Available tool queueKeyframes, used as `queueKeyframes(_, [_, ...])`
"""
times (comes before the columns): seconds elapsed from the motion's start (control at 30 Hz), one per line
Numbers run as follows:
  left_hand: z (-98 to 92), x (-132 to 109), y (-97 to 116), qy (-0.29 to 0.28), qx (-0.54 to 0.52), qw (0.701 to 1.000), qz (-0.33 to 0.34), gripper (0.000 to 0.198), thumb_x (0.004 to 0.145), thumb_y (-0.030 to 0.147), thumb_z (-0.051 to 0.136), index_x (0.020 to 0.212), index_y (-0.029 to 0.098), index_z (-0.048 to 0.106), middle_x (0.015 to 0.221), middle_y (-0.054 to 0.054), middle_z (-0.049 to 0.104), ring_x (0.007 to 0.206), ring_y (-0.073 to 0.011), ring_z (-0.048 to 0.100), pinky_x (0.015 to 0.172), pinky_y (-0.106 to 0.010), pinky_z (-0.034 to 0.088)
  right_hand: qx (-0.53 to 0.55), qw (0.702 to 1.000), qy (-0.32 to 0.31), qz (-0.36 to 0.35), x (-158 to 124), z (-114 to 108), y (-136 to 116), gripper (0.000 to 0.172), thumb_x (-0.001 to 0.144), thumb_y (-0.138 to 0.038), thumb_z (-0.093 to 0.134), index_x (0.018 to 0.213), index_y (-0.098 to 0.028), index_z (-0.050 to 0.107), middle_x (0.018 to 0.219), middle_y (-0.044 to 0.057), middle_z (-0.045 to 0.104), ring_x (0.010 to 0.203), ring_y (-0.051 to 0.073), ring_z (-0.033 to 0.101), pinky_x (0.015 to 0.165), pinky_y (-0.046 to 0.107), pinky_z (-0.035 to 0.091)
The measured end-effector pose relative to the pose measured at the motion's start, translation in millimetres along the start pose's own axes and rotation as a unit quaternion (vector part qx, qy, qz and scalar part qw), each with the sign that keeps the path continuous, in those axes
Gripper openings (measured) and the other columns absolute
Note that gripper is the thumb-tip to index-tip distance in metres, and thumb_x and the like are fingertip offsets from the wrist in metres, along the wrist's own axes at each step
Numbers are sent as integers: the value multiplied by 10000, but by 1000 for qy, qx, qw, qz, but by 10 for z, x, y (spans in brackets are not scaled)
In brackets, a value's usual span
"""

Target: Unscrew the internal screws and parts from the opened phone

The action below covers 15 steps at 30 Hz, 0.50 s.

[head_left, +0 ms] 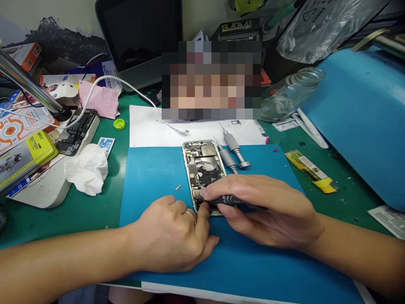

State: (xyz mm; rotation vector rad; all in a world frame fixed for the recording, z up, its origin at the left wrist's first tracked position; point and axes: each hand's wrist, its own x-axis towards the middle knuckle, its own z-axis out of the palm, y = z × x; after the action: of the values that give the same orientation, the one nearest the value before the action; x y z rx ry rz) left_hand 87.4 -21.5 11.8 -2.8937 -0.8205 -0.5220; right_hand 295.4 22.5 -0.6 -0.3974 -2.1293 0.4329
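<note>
An opened phone (202,166) lies back-up on a blue mat (152,173), its boards and shields exposed. My right hand (268,209) is closed around a dark screwdriver (236,201), whose tip meets the phone's lower end. My left hand (172,234) rests on the mat with its fingers curled, one fingertip pressing the phone's lower left corner; a ring sits on one finger. A tiny metal part (177,187) lies on the mat left of the phone.
Two grey screwdrivers (232,150) lie right of the phone. A white charging cable (136,90), a crumpled tissue (87,169), a second dismantled phone (76,131), a glass jar (289,95), yellow packet (311,171) and boxes crowd the green table.
</note>
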Motion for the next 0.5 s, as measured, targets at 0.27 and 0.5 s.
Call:
queueKeyframes(0.27, [-8, 6, 2, -7, 7, 1000, 1, 297, 979, 348, 505, 984, 87, 649, 582, -6, 602, 522, -159, 588, 495, -309, 368, -3, 1000, 7, -24, -20, 16, 41, 667, 868, -60, 600, 1485, -189, 378, 949, 90, 775, 791, 190, 768, 721, 304, 670])
queueKeyframes(0.5, [-8, 7, -6, -4, 6, 1000, -3, 295, 993, 342, 485, 962, 102, 654, 597, -5, 621, 516, -152, 577, 502, -321, 371, -9, 1000, 12, -9, -9, 19, 27, 639, 888, -51, 561, 1485, -183, 373, 908, 78, 754, 787, 162, 745, 710, 284, 659])
